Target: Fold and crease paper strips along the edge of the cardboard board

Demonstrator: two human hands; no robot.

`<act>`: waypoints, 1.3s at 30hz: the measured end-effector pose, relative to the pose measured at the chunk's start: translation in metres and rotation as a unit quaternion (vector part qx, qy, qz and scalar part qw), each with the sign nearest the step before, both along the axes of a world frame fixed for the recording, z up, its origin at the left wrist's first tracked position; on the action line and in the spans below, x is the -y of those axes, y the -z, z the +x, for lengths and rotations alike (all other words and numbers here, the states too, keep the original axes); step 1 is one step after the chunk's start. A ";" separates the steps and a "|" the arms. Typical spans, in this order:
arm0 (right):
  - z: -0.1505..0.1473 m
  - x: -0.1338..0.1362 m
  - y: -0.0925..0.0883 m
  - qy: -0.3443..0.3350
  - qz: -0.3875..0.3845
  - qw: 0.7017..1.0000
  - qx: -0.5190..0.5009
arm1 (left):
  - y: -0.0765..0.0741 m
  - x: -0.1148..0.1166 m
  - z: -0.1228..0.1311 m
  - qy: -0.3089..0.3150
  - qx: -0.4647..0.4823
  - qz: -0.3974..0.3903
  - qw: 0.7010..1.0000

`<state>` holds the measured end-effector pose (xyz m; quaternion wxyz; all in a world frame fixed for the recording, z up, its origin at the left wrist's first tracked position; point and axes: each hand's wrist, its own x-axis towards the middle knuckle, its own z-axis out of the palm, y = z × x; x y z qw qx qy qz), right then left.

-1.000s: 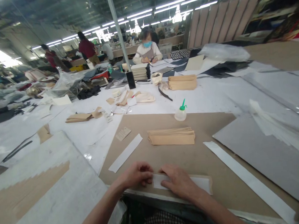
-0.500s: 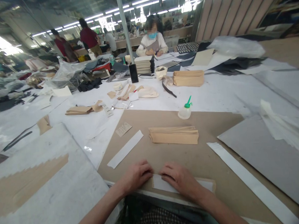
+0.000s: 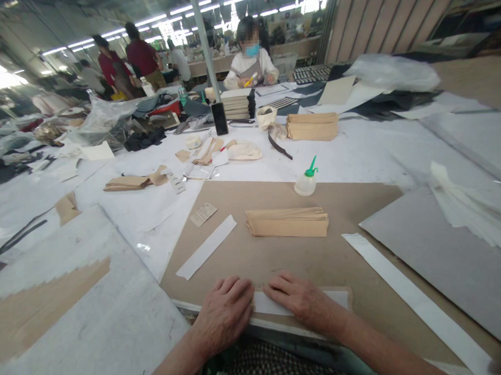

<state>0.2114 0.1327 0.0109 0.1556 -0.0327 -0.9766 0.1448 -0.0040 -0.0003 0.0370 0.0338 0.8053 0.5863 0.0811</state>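
At the near edge of the brown board lies a tan strip (image 3: pixel 351 300) with a white strip (image 3: pixel 332 298) laid on it, so that a narrow tan border shows. My left hand (image 3: pixel 227 307) is at its left end, fingers together and curled over that end, which they hide. My right hand (image 3: pixel 300 299) lies across the white strip right of it, fingers extended and resting on the surface, thumb largely hidden. Beyond the hands is a stack of tan strips (image 3: pixel 289 227). A loose white strip (image 3: pixel 207 247) lies to the left of this stack.
A bottle with a green nozzle (image 3: pixel 306 183) stands behind the stack. On the right are a long white strip (image 3: pixel 407 297) and a grey sheet (image 3: pixel 438 250). Fanned tan pieces (image 3: pixel 51 307) lie on a pale board at left. A co-worker (image 3: pixel 250 64) sits across the table.
My left hand has turned, its back now more upward and its fingers closer together over the strip's end. The right hand stays on the white strip. The co-worker's hands have moved apart.
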 end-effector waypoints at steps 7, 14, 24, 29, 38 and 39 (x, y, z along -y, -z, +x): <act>0.019 -0.011 -0.003 -0.003 0.006 1.000 0.027 | 0.018 -0.005 0.019 -0.088 0.049 0.089 0.991; 0.046 -0.015 -0.001 0.014 0.027 0.999 0.030 | 0.020 -0.013 0.029 -0.088 0.037 0.072 0.993; 0.051 -0.013 -0.001 0.031 0.035 0.998 0.029 | 0.030 0.006 0.038 -0.039 -0.016 0.085 0.995; 0.052 -0.013 0.005 0.029 0.019 0.999 0.004 | 0.041 0.024 0.039 -0.067 0.013 0.147 0.987; 0.051 -0.012 0.007 0.034 0.027 0.999 -0.015 | 0.023 0.021 0.039 -0.307 0.251 0.121 0.910; 0.051 -0.012 0.007 0.035 0.029 0.999 -0.012 | 0.020 0.016 0.043 -0.292 0.238 0.136 0.917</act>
